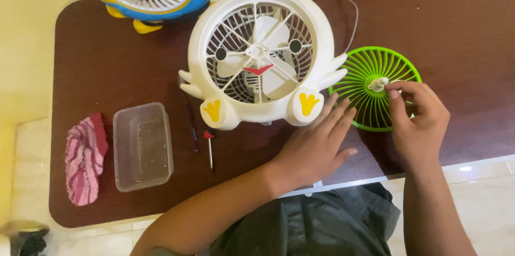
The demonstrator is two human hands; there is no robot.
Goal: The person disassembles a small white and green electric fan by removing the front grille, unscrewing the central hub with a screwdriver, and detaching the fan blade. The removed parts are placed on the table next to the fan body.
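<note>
Green fan grille [370,76] is laid flat just right of the white fan [260,57]. Its centre knob [379,83] is pinched by the right hand [421,119]; the grille edge is steadied by the left hand [316,146] (fingers flat, holding nothing). Knob removal appears in hand; careful twisting is judged necessary.

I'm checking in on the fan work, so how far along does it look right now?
Done: the green grille lies loose on the table. In hand: the right hand pinches its white centre piece while the left hand steadies its edge. Left: the white fan stands assembled, and the small screwdriver lies untouched.
</note>
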